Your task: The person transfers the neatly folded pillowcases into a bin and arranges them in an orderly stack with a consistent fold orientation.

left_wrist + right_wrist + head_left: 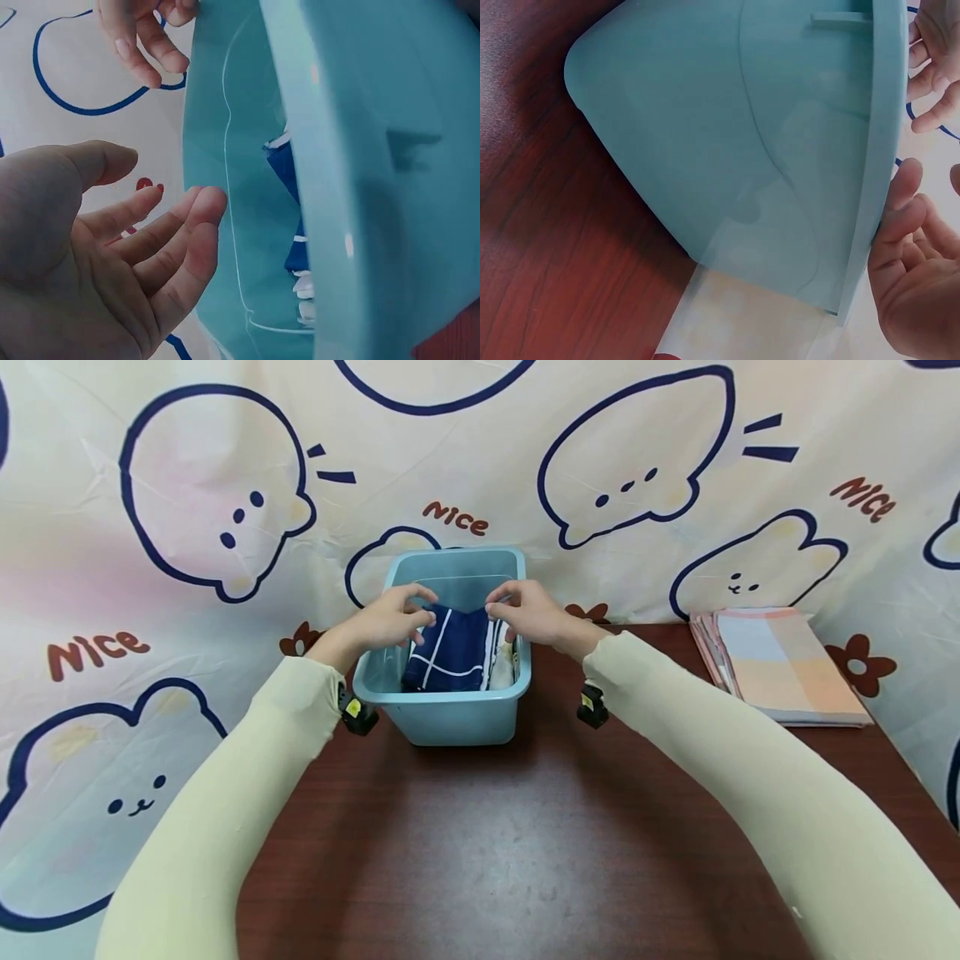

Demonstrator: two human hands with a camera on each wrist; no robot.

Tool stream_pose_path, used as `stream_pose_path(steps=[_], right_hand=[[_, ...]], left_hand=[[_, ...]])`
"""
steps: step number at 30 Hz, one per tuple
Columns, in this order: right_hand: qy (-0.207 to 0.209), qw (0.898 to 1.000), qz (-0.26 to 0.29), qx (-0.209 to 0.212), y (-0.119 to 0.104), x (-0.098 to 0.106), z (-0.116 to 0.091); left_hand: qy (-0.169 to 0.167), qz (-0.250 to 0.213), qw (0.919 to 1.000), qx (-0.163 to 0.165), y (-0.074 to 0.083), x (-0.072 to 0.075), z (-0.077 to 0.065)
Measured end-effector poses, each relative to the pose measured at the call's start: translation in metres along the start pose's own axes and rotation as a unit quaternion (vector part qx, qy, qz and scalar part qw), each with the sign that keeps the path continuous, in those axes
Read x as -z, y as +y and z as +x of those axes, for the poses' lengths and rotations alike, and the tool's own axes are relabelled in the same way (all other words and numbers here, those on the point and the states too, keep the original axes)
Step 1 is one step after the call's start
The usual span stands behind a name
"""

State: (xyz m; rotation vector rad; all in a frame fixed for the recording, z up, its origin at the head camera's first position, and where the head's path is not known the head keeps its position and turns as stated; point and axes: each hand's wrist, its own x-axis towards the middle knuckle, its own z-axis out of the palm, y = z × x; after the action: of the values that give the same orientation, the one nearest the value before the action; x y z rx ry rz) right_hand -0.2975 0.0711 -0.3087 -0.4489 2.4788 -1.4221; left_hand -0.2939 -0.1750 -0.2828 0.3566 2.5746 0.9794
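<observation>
A light blue plastic bin [450, 718] stands on the table against the backdrop. In it lies a folded navy cloth with white lines [457, 647], beside a white patterned cloth [502, 664] at its right. My left hand [393, 617] hovers over the bin's left side, fingers loosely bent and holding nothing. My right hand [528, 610] is over the right side, near the navy cloth's far corner, its fingers relaxed. The left wrist view shows the navy cloth [283, 172] below the rim, apart from the left fingers. In the right wrist view the bin wall [727, 135] hides the cloths.
A folded peach and grey checked cloth stack [787, 664] lies at the table's right. A printed fabric backdrop [420, 452] rises right behind the bin. Dark reddish-brown tabletop [480, 843] extends in front of it.
</observation>
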Motion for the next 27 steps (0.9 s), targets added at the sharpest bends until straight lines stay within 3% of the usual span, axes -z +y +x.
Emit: stream_pose_path(steps=[8, 27], right_hand=[[0.017, 0.999, 0.020, 0.028, 0.004, 0.003, -0.006], [0.032, 0.998, 0.037, 0.047, 0.009, 0.012, -0.025]], left_hand=[[0.013, -0.009, 0.9998, -0.010, 0.005, -0.003, -0.002], [0.023, -0.015, 0.9986, -0.045, 0.021, -0.013, -0.013]])
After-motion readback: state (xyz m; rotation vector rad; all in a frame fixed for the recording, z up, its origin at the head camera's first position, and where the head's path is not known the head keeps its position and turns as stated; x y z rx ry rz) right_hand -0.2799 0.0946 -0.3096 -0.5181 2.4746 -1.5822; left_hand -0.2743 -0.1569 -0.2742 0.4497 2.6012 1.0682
